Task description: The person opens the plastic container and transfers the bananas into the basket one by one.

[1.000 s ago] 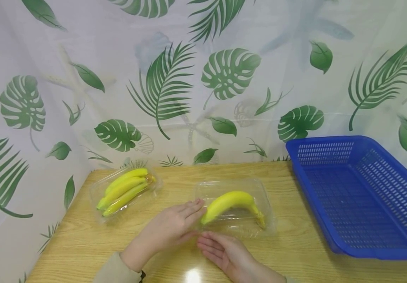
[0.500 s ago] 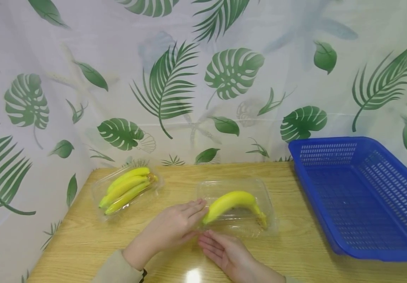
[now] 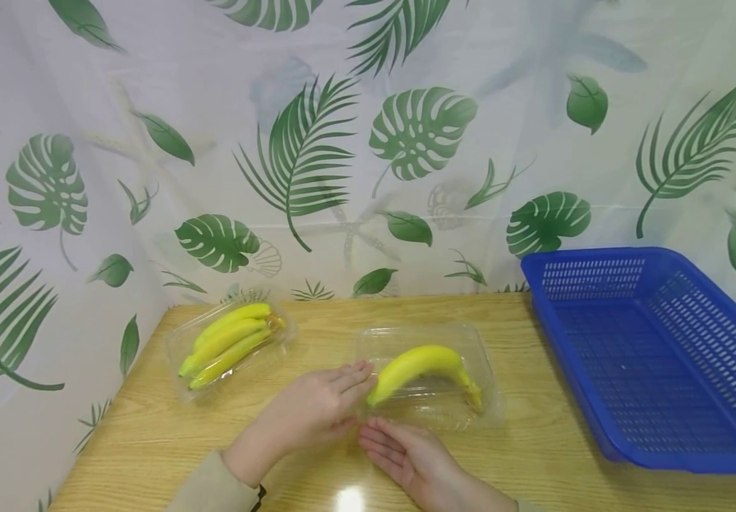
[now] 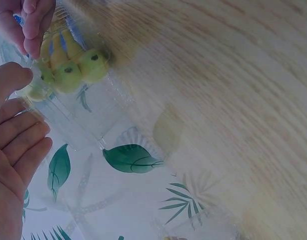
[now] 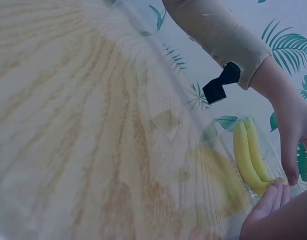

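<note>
Leafy cloth (image 3: 214,178) backs a table (image 3: 329,323) bearing a basket (image 3: 636,370) and two boxes (image 3: 383,343) of bananas (image 3: 425,361), left hand (image 3: 323,398) and right hand (image 3: 409,459) unclenched by one.

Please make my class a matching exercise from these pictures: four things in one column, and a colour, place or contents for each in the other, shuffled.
Things
1. Basket
2. Left hand
3. Cloth
4. Far-left box

Descriptions
A. White with green leaves, behind the table
B. Clear, with bananas inside
C. Blue, on the right side of the head view
D. At the left end of the nearer box

Right pairs: 1-C, 2-D, 3-A, 4-B
</note>
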Motion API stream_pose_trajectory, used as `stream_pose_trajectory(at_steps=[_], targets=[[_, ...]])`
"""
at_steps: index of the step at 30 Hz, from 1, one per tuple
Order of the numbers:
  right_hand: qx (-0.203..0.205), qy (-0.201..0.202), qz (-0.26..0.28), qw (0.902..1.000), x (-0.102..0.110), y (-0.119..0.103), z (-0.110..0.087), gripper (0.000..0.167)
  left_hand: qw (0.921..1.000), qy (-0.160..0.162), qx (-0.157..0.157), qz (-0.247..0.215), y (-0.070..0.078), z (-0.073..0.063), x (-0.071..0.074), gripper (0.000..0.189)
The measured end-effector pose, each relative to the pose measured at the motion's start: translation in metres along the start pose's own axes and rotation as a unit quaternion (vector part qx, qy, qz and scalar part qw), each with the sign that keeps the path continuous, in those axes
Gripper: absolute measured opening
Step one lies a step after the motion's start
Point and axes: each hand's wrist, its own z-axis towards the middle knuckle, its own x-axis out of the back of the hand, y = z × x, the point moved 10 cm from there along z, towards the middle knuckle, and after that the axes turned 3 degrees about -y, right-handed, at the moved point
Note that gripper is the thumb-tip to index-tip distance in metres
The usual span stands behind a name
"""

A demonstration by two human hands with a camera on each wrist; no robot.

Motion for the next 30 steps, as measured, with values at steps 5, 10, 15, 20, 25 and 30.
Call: stream_pose_trajectory(at_steps=[5,10,15,20,25,30], targets=[[0.001,-0.003,-0.003,1.0,-0.0003,-0.0004,-0.0006,0.038,1.0,0.002,-0.001,-0.007,-0.0013,-0.0003,0.0005,0.063],[0.002,-0.006,-0.009,0.9999,-0.0009,-0.0003,-0.0007,0.04,1.0,0.004,-0.002,-0.001,-0.0006,0.0,0.0008,0.061],[0.003,-0.007,-0.015,0.9999,-0.0008,-0.0002,-0.0002,0.045,0.9997,0.015,-0.005,0.019,0.0009,0.0004,0.0002,0.061],[0.002,-0.009,-0.018,0.9998,-0.0004,0.0004,0.0006,0.047,0.9991,0.028,-0.007,0.03,0.0013,0.0012,-0.0011,0.061],[0.002,-0.01,-0.02,0.9997,-0.0001,0.0007,0.001,0.048,0.9989,0.038,-0.01,0.027,0.0009,0.0026,0.0004,0.058],[0.009,-0.007,-0.024,0.9996,0.0004,-0.0011,0.0003,0.043,0.9983,0.053,-0.015,0.022,0.0005,0.0031,0.003,0.057]])
